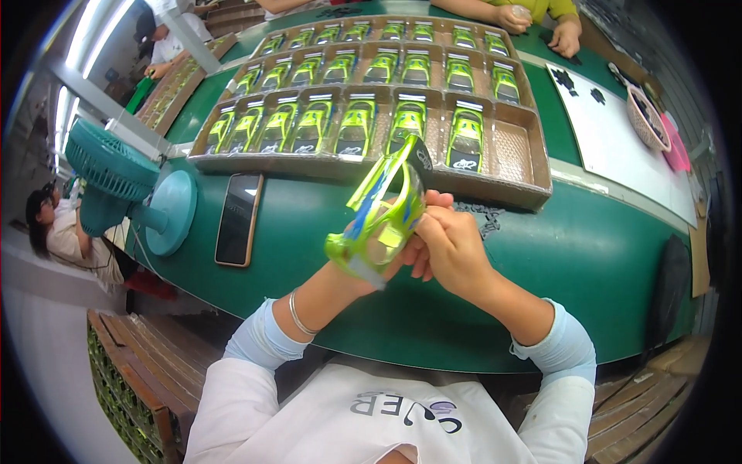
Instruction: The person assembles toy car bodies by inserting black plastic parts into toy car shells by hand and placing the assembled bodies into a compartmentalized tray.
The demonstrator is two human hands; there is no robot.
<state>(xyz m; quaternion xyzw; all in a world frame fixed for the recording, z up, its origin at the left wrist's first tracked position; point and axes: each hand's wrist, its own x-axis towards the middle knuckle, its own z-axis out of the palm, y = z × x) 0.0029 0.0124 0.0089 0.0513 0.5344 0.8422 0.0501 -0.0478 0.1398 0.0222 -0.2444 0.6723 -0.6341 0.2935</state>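
A lime-green toy car body shell (384, 220) with blue streaks and open window gaps is held tilted above the table, near the front edge of the tray. My left hand (417, 261) grips it from behind and below, with much of that hand hidden by the shell. My right hand (457, 246) is closed, its thumb and fingers pinched together at the shell's right edge; whatever lies between them is hidden. Just beyond my right hand, a heap of small black parts (488, 220) lies against the tray.
A cardboard tray (371, 172) holds rows of similar car shells; its front right compartment has none. To the left are a phone (238, 220) and a teal fan (112, 166). A white board (618, 143) with a pink basket (648, 120) lies right. Another person's hands (566, 39) work opposite.
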